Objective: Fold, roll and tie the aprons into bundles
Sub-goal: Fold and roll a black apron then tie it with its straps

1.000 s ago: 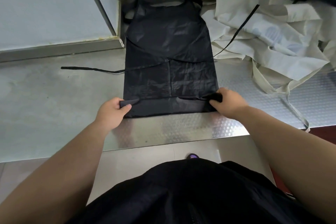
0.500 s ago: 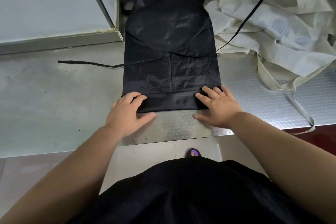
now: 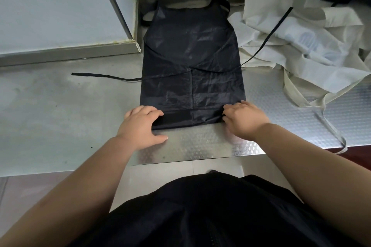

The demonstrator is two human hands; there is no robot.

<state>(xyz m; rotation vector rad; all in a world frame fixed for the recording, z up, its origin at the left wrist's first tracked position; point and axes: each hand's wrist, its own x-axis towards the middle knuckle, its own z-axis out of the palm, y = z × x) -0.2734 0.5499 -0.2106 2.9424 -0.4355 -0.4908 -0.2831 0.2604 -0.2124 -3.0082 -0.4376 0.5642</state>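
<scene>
Black apron (image 3: 192,62), laid lengthwise with bib pointing away, is gripped at its rolled near hem by curled left hand (image 3: 140,126) and right hand (image 3: 244,120).

- One view only: a wide-angle camera on the person's head.
- It faces forward and steeply down, over the torso (image 3: 200,206) to the table (image 3: 60,116).
- It sits near: the left hand (image 3: 140,126) and right hand (image 3: 244,120) lie mid-frame at the apron (image 3: 190,56); the wall (image 3: 50,6) shows top left.
</scene>
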